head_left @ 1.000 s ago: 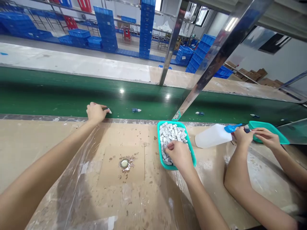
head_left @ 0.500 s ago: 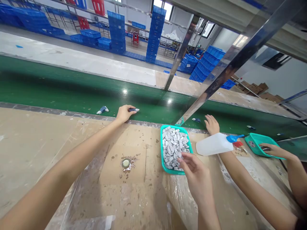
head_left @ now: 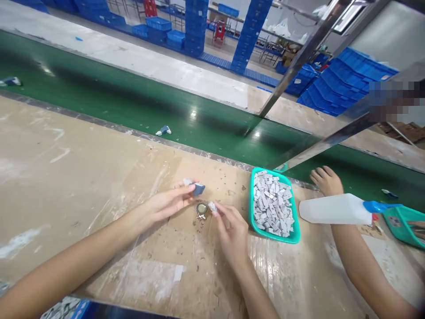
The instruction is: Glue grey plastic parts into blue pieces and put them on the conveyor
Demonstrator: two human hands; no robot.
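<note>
Between the thumb and fingers of my left hand (head_left: 172, 201) is a small dark-blue and white plastic part (head_left: 198, 189), held above the cardboard-covered bench. My right hand (head_left: 231, 226) pinches a small grey-white block (head_left: 212, 206) just right of it. Below and between both hands lies a small round cap (head_left: 201, 208) with pale contents, wet spots around it on the cardboard. To the right of my right hand sits a teal basket (head_left: 251, 199) full of similar grey-white blocks (head_left: 272, 204).
A green conveyor belt (head_left: 133, 106) runs behind the bench, carrying more blue-and-white parts (head_left: 164, 130). On the right are a white squeeze bottle (head_left: 335, 209) with a blue nozzle, a co-worker's hand (head_left: 328, 180) and another teal basket (head_left: 403, 228). A slanted metal post (head_left: 318, 150) stands beyond the basket.
My left hand has brought the blue-and-white part from the belt to above the bench. My right hand has left the basket with a block and moved left, beside the cap.
</note>
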